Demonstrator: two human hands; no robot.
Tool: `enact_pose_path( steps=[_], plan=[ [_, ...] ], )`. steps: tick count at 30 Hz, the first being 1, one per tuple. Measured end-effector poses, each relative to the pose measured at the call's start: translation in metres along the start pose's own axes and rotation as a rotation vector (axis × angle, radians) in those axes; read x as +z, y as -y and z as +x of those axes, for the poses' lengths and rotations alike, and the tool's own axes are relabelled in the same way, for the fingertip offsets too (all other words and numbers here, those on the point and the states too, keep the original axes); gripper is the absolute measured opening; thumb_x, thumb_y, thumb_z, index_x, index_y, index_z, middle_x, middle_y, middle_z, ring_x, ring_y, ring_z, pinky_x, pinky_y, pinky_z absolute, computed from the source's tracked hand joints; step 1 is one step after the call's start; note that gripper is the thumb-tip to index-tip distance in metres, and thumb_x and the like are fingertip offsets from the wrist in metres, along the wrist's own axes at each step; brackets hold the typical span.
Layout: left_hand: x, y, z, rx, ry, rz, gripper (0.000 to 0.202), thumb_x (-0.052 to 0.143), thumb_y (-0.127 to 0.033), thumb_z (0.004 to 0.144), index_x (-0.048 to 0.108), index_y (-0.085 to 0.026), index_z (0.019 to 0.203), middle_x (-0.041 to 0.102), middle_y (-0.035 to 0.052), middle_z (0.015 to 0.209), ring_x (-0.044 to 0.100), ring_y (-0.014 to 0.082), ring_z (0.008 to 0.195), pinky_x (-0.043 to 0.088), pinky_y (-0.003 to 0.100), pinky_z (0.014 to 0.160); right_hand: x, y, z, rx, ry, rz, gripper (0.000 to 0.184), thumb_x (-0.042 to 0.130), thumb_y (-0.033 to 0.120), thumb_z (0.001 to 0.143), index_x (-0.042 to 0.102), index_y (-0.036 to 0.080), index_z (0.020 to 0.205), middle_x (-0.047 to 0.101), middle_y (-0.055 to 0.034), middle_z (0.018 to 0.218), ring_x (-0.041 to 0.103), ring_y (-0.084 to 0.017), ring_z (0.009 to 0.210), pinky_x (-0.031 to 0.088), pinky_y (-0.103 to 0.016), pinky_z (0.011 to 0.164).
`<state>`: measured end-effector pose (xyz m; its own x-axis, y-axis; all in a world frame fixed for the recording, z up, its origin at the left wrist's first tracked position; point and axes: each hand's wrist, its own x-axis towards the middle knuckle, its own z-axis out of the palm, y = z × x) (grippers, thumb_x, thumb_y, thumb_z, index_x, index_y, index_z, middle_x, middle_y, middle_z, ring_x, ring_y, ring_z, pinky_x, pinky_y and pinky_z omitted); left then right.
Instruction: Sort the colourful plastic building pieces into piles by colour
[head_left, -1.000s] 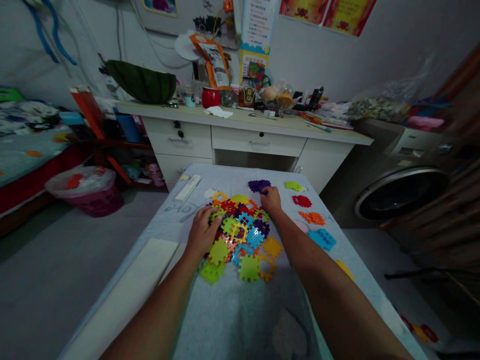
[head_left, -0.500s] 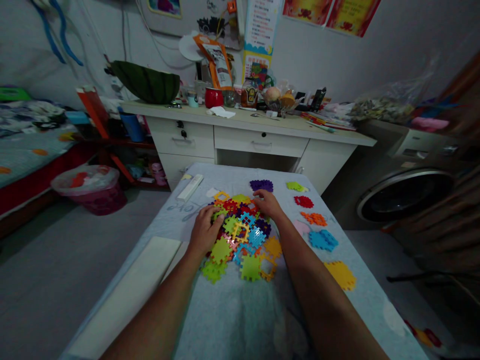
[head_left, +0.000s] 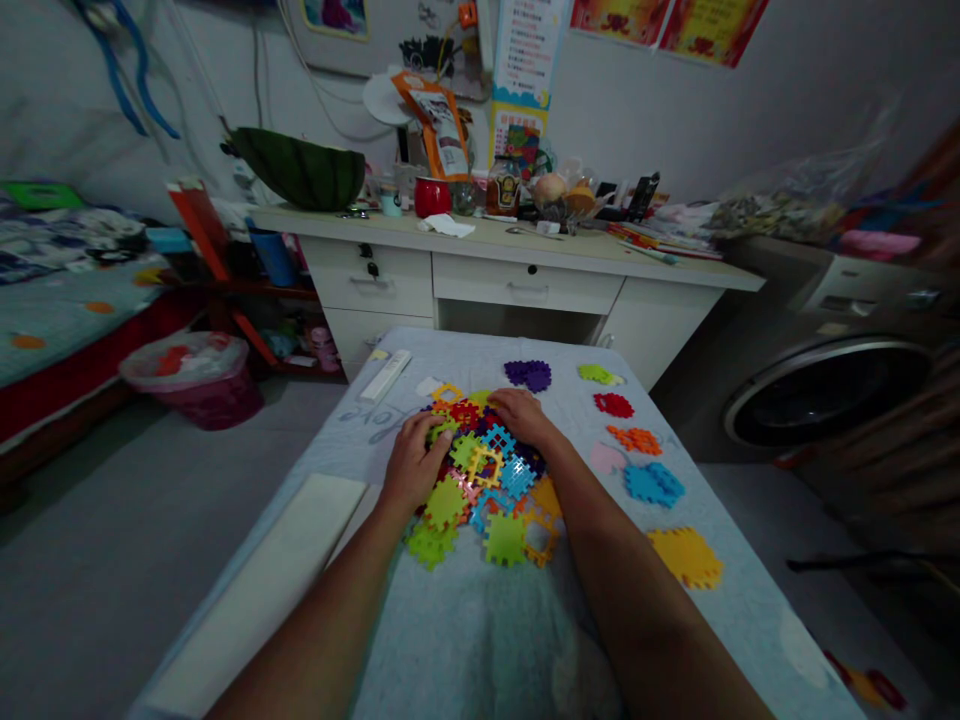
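Note:
A heap of colourful plastic interlocking tiles (head_left: pixel 504 538) with notched edges lies mid-table, in green, yellow, red, blue, purple and orange. My left hand (head_left: pixel 414 458) rests against the heap's left side, thumb and fingers apart around a green tile (head_left: pixel 444 428) without a clear grip. Over the back right of the heap is my right hand (head_left: pixel 523 415), its fingers stretched down among the tiles; their tips are partly hidden. Behind it sits a group of purple tiles (head_left: pixel 529 375). Down the right side lie green tiles (head_left: pixel 596 374), red tiles (head_left: pixel 613 405), orange tiles (head_left: pixel 634 440), blue tiles (head_left: pixel 655 484) and yellow tiles (head_left: pixel 687 557).
A pale cloth (head_left: pixel 450 620) covers the table. On its left lie a long white board (head_left: pixel 262 590) and a narrow white bar (head_left: pixel 386 375). Beyond stands a cluttered white desk (head_left: pixel 525 262); a washing machine (head_left: pixel 810 340) is at the right, a pink bin (head_left: pixel 202 385) at the left.
My right hand has moved left, away from the purple tiles and onto the heap. More of the purple group shows now. My left hand has stayed at the heap's left side.

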<state>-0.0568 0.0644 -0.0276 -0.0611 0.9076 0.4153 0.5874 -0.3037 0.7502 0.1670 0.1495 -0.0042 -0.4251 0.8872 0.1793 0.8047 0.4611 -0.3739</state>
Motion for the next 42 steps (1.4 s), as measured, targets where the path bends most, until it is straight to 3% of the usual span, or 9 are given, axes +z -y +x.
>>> enact_pose_path(
  steps=[5, 9, 13, 17, 22, 28, 34, 39, 42],
  plan=[
    [0.000, -0.001, 0.001, -0.014, 0.003, 0.008, 0.033, 0.049, -0.044, 0.087, 0.063, -0.022, 0.107, 0.056, 0.0085, 0.120, 0.050, 0.0248, 0.120, 0.038, 0.044, 0.107, -0.007, 0.002, -0.002, 0.069, -0.050, -0.034, 0.018, 0.055, 0.022, 0.086, 0.068, 0.020, 0.099, 0.067, -0.0076, 0.106, 0.057, -0.021, 0.103, 0.037, -0.034, 0.095],
    [0.000, 0.000, 0.001, -0.017, 0.004, 0.000, 0.033, 0.049, -0.044, 0.087, 0.062, -0.022, 0.108, 0.055, 0.0080, 0.120, 0.050, 0.0244, 0.120, 0.037, 0.044, 0.108, -0.010, -0.001, -0.005, 0.116, -0.041, -0.003, 0.024, 0.060, 0.019, 0.081, 0.064, 0.018, 0.104, 0.066, -0.0075, 0.102, 0.057, -0.020, 0.097, 0.040, -0.033, 0.090],
    [0.000, 0.001, 0.001, -0.015, 0.004, -0.003, 0.033, 0.048, -0.045, 0.088, 0.062, -0.022, 0.108, 0.055, 0.0086, 0.121, 0.049, 0.0246, 0.121, 0.036, 0.044, 0.108, -0.008, -0.002, -0.006, 0.128, -0.063, -0.008, 0.051, 0.057, 0.017, 0.079, 0.053, 0.018, 0.130, 0.057, -0.0123, 0.127, 0.050, -0.024, 0.116, 0.038, -0.038, 0.098],
    [0.000, 0.000, 0.001, -0.015, 0.003, 0.002, 0.033, 0.048, -0.044, 0.087, 0.062, -0.022, 0.108, 0.056, 0.0085, 0.119, 0.050, 0.0246, 0.120, 0.037, 0.044, 0.107, -0.005, -0.001, -0.002, 0.030, 0.014, -0.002, 0.064, 0.051, 0.010, 0.077, 0.044, 0.019, 0.140, 0.042, -0.0113, 0.147, 0.037, -0.026, 0.133, 0.031, -0.044, 0.107],
    [-0.001, -0.003, 0.001, -0.019, 0.005, 0.000, 0.033, 0.049, -0.044, 0.087, 0.062, -0.021, 0.106, 0.056, 0.0089, 0.119, 0.051, 0.0248, 0.118, 0.038, 0.045, 0.107, -0.009, 0.000, 0.007, -0.010, 0.093, -0.006, 0.057, 0.056, 0.012, 0.077, 0.051, 0.019, 0.133, 0.054, -0.0116, 0.137, 0.046, -0.025, 0.126, 0.033, -0.043, 0.106],
    [-0.002, -0.006, 0.002, -0.040, 0.011, -0.010, 0.033, 0.049, -0.044, 0.086, 0.062, -0.021, 0.106, 0.055, 0.0092, 0.119, 0.051, 0.0248, 0.118, 0.037, 0.045, 0.107, -0.016, -0.008, 0.012, -0.020, 0.019, -0.025, 0.056, 0.069, 0.018, 0.071, 0.057, 0.015, 0.125, 0.058, -0.0125, 0.117, 0.053, -0.024, 0.109, 0.041, -0.038, 0.096],
    [-0.002, -0.005, 0.000, -0.052, 0.023, -0.010, 0.034, 0.048, -0.044, 0.087, 0.061, -0.021, 0.107, 0.054, 0.0090, 0.122, 0.050, 0.0246, 0.119, 0.037, 0.044, 0.108, -0.046, -0.045, 0.009, 0.022, -0.200, 0.116, 0.046, 0.069, 0.021, 0.069, 0.061, 0.018, 0.114, 0.057, -0.0077, 0.106, 0.056, -0.019, 0.092, 0.047, -0.035, 0.087],
    [0.000, -0.004, 0.000, -0.027, 0.007, -0.017, 0.033, 0.048, -0.046, 0.088, 0.061, -0.022, 0.107, 0.055, 0.0079, 0.119, 0.050, 0.0244, 0.118, 0.036, 0.045, 0.108, -0.084, -0.097, -0.001, 0.305, -0.418, 0.019, 0.037, 0.063, 0.020, 0.070, 0.060, 0.015, 0.106, 0.055, -0.0101, 0.108, 0.055, -0.020, 0.092, 0.047, -0.034, 0.085],
    [-0.001, -0.004, 0.000, -0.024, 0.005, -0.020, 0.033, 0.049, -0.046, 0.088, 0.061, -0.022, 0.106, 0.055, 0.0081, 0.119, 0.050, 0.0244, 0.118, 0.036, 0.045, 0.108, -0.095, -0.123, -0.008, 0.483, -0.491, -0.074, 0.029, 0.063, 0.014, 0.069, 0.061, 0.015, 0.097, 0.055, -0.0104, 0.105, 0.055, -0.022, 0.098, 0.044, -0.034, 0.090]
  ],
)
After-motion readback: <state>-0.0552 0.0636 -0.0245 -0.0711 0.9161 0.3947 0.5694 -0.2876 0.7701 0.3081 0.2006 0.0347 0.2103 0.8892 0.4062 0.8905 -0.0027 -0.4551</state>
